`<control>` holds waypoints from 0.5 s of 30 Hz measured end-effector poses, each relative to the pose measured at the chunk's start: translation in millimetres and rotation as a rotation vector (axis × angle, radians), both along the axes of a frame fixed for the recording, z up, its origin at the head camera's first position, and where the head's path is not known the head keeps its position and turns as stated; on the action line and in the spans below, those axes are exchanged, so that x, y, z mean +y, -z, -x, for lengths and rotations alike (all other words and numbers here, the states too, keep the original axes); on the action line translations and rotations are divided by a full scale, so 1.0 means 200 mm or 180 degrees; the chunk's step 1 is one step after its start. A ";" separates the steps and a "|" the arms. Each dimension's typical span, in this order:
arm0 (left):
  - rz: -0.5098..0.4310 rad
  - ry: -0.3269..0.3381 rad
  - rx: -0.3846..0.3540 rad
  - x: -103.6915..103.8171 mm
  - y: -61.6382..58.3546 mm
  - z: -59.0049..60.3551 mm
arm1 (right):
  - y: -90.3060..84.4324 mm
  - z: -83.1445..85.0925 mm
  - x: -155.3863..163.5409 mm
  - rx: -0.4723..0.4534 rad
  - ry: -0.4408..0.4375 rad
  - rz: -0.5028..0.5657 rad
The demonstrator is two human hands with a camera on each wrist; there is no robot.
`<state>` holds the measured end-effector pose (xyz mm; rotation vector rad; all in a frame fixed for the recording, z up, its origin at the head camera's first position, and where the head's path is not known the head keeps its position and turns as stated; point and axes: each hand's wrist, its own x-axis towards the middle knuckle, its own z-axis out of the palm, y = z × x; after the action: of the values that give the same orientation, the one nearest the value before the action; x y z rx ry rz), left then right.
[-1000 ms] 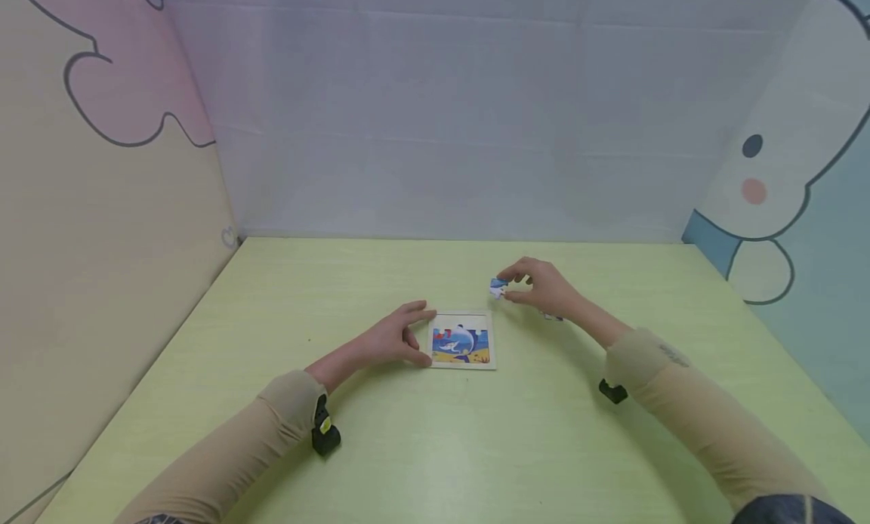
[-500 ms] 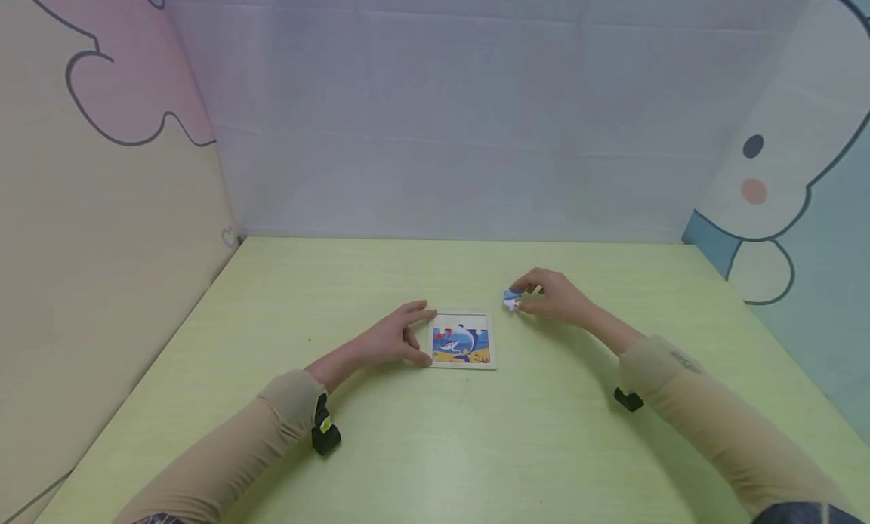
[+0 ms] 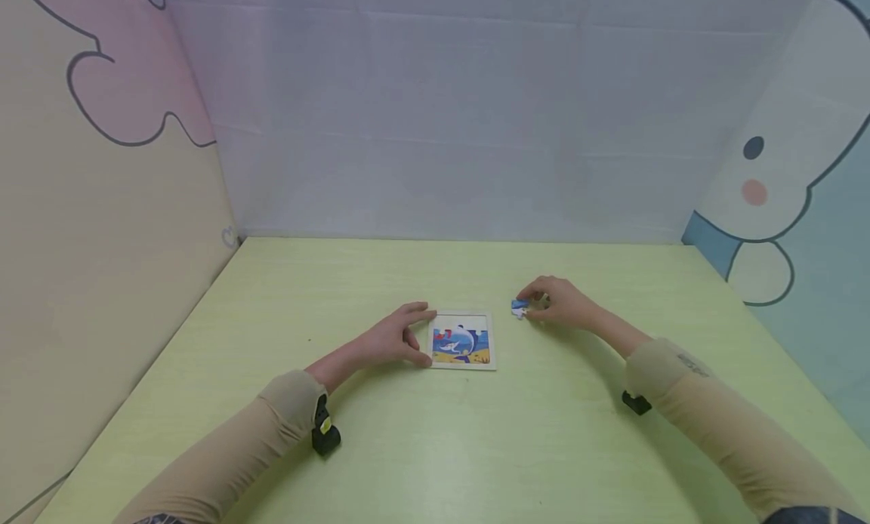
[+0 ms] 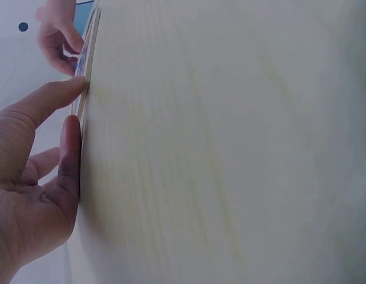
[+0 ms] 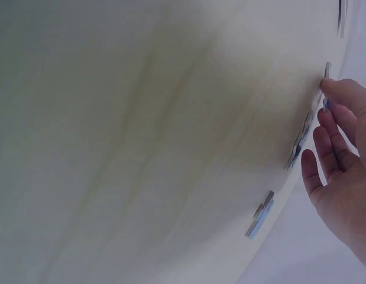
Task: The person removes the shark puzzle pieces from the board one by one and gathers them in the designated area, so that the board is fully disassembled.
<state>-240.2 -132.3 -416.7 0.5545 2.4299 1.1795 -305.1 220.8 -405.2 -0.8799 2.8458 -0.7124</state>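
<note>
In the head view, a square puzzle board (image 3: 493, 350) with a pale rim lies flat at mid-table. Dolphin picture pieces (image 3: 469, 344) fill its lower part, while a bare pale strip shows along the top. My left hand (image 3: 387, 338) touches the board's left side, thumb near the lower corner and a finger near the upper one. To the right of the board, my right hand (image 3: 561, 303) pinches a blue and white puzzle piece (image 3: 519, 310) by thumb and fingertips, at or just above the tabletop.
Loose puzzle pieces lie under and beside the right hand in the right wrist view: one piece (image 5: 298, 142) below the fingers and another piece (image 5: 261, 214) farther down. Patterned side panels and a pale back sheet enclose the table (image 3: 381, 448).
My right hand has moved right and toward me, lowering with the pinched puzzle piece away from the board's top right corner. The left hand and the board stay in place.
</note>
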 end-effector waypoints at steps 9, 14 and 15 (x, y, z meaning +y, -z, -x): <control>0.0000 -0.0004 0.0001 0.00 0.00 -0.01 | -0.01 0.00 0.02 -0.0133 -0.0012 -0.0038; 0.0016 -0.0012 0.0020 0.00 0.00 -0.01 | -0.02 0.00 0.02 -0.0161 -0.0025 -0.0040; 0.0024 -0.0017 0.0020 0.00 0.00 -0.01 | -0.01 0.00 0.02 -0.0164 -0.0029 -0.0036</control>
<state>-238.6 -131.5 -415.9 0.5505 2.4416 1.1721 -304.9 225.6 -402.2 -0.8598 2.7962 -0.7067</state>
